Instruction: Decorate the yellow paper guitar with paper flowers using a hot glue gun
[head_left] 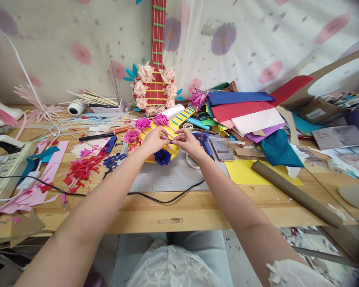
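A yellow craft guitar (177, 154) with blue frets lies in front of me, its neck slanting up to the right. Pink paper flowers (131, 136) and a dark blue paper flower (162, 156) sit on its body. Over it, my left hand (156, 139) and my right hand (187, 141) meet fingertip to fingertip. Both pinch a small dark blue paper piece (170, 141), mostly covered by the fingers. Beneath the guitar is a grey cutting mat (179, 179).
A red craft guitar (157, 87) leans against the back curtain. A blue glue gun (204, 142), a phone (223, 148) and coloured paper sheets (245, 113) are on the right. Red paper scraps (85, 167) lie left. A black cable (167, 200) crosses the front.
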Demonstrator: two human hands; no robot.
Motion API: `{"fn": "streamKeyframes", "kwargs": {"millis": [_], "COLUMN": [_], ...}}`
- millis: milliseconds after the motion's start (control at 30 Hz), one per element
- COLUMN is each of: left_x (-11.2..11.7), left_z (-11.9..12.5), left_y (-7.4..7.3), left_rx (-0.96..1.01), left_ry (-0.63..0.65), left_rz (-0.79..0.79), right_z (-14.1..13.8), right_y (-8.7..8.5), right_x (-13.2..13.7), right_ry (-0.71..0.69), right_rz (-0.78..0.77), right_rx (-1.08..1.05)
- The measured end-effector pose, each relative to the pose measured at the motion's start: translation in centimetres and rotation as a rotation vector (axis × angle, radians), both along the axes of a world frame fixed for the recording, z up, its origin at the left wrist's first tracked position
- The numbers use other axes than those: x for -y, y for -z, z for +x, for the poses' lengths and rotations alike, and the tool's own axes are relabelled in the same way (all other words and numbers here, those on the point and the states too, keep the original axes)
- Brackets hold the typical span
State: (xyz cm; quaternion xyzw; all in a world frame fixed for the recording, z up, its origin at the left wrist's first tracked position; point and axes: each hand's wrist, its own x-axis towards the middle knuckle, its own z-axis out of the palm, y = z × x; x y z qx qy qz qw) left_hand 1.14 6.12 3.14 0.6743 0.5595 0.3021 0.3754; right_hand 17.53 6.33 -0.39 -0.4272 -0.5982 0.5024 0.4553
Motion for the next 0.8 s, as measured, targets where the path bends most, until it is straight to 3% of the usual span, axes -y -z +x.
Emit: {"fn": "streamKeyframes", "kwargs": {"millis": [300,433,633,800], "left_x": [-0.29,-0.29,-0.57,-0.69], "left_z": [-0.03,-0.07,-0.61,-0.89], "left_y": [0.18,0.01,0.35,0.74], "left_rx": [-0.044,0.055,0.139,0.112], "left_ry": [-0.07,-0.021,-0.067,-0.134], "left_rz": [0.016,-0.077,-0.087,-0.038], "right_z": [0.12,0.27,0.28,-0.34], "right_y": [0.6,0.98,0.33,0.04], "right_x": [0.13,-0.26,0.07,0.59], "right_ry": [0.0,0.047,0.232,0.218], "right_rz": [-0.061,-0.069,0.134,0.328], "right_rx": [-0.036,0.0,0.472,0.783]}}
